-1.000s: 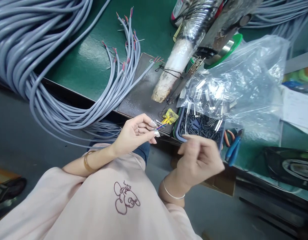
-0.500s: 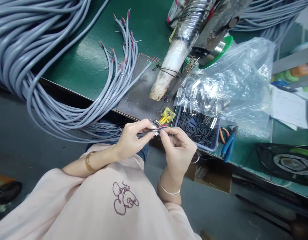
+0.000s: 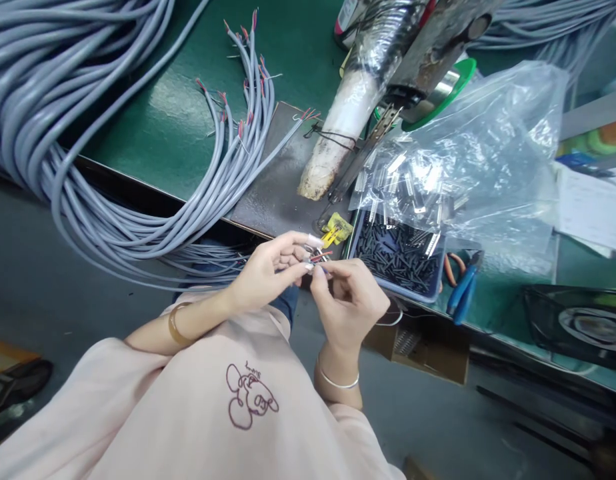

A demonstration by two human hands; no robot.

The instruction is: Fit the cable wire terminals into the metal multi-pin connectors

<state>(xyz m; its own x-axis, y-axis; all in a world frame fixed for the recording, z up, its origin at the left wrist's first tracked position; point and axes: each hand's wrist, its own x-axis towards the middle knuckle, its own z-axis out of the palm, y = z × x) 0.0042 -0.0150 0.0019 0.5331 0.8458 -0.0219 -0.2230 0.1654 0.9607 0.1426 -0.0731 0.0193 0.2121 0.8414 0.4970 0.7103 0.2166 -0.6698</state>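
My left hand [image 3: 271, 270] is closed around the end of a grey cable, whose thin coloured wires [image 3: 321, 255] stick out past its fingertips. My right hand [image 3: 348, 300] meets it from the right, thumb and forefinger pinched on the wire tips with something small I cannot make out between them. Both hands hover just in front of the bench edge, beside a blue tray of small black tubes [image 3: 398, 253].
A big coil of grey cables [image 3: 63, 100] fills the left, with several stripped ends [image 3: 243, 87] on the green bench [image 3: 188, 120]. A wrapped tool on a stand [image 3: 348, 127], a clear bag of metal parts [image 3: 463, 167], blue pliers [image 3: 461, 290] and a yellow clip [image 3: 338, 230] lie nearby.
My right hand came from the tray over to my left hand and closed its fingers on the wire tips. The left hand kept its hold on the cable.
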